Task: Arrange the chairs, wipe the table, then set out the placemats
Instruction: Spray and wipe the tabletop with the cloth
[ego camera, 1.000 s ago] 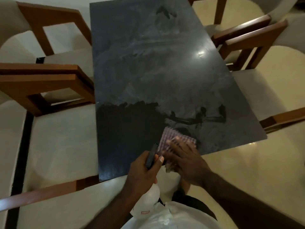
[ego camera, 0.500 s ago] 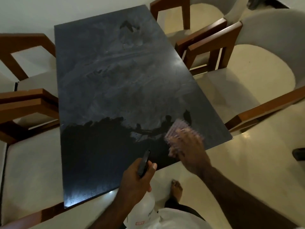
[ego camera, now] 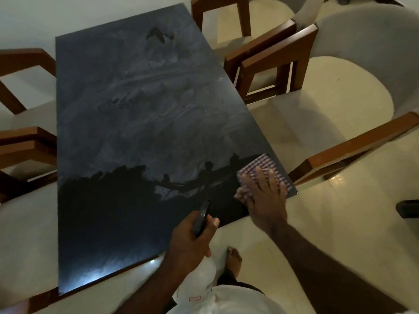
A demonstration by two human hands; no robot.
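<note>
A long black table runs away from me; its near part is dark and wet, the far part hazy grey with smears. My right hand presses flat, fingers spread, on a pink checked cloth at the table's near right corner. My left hand grips the black trigger head of a white spray bottle, held just off the table's near edge. Wooden-armed chairs with cream seats stand along both long sides, one at the right and one at the left.
Another chair stands at the far right. My bare foot is on the pale tiled floor beside the table. A dark object lies at the right edge of view.
My right hand has slid the cloth rightward along the near end to the table's right corner, leaving a dark wiped band. My view has shifted right. The left hand still holds the bottle.
</note>
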